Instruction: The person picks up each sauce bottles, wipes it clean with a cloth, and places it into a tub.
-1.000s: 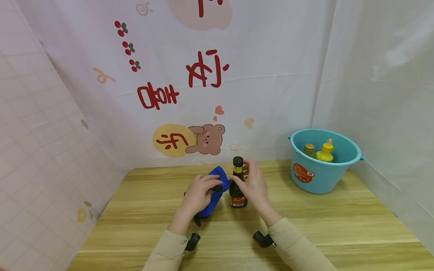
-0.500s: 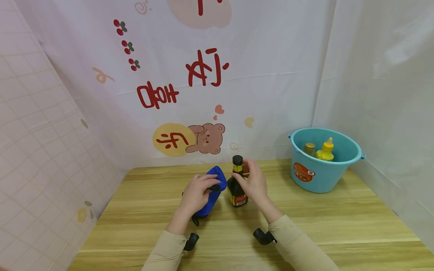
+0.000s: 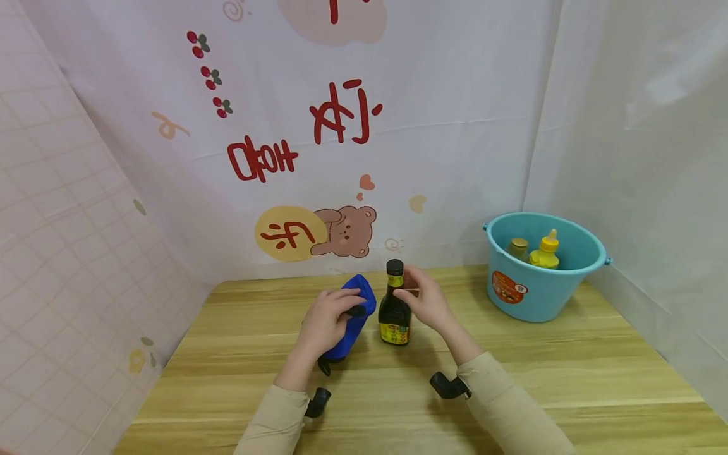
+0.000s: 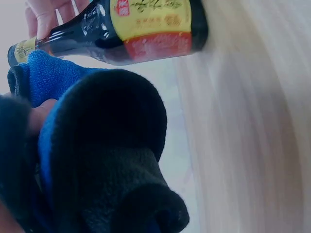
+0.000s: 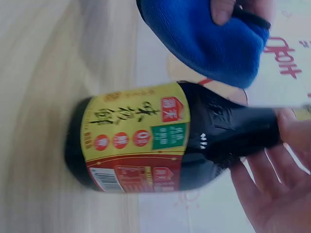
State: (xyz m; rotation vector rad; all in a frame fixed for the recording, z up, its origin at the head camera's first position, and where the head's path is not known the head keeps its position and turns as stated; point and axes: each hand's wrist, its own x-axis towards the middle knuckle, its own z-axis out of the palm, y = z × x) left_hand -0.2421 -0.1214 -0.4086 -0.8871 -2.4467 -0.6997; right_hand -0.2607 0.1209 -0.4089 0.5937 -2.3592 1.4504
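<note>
A dark soy sauce bottle (image 3: 395,314) with a black cap and a yellow-and-red label stands upright near the middle of the wooden table. My right hand (image 3: 428,302) holds its neck, thumb on the near side and fingers behind, as the right wrist view shows. Just left of the bottle, my left hand (image 3: 326,318) grips a blue cloth (image 3: 354,330) with black edging. In the left wrist view the cloth (image 4: 53,77) is folded and bunched, its dark edge curling outward. A gap separates cloth and bottle in the head view.
At the back right of the wooden table (image 3: 569,379) stands a light blue bucket (image 3: 546,303). Inside it are a yellow squeeze bottle (image 3: 544,254) and a jar with a gold lid (image 3: 518,249). A white printed curtain (image 3: 455,158) hangs behind the table.
The bottle has turned in my right hand, so its yellow label side now faces the head camera instead of the barcode side. My left hand and the cloth have shifted slightly left.
</note>
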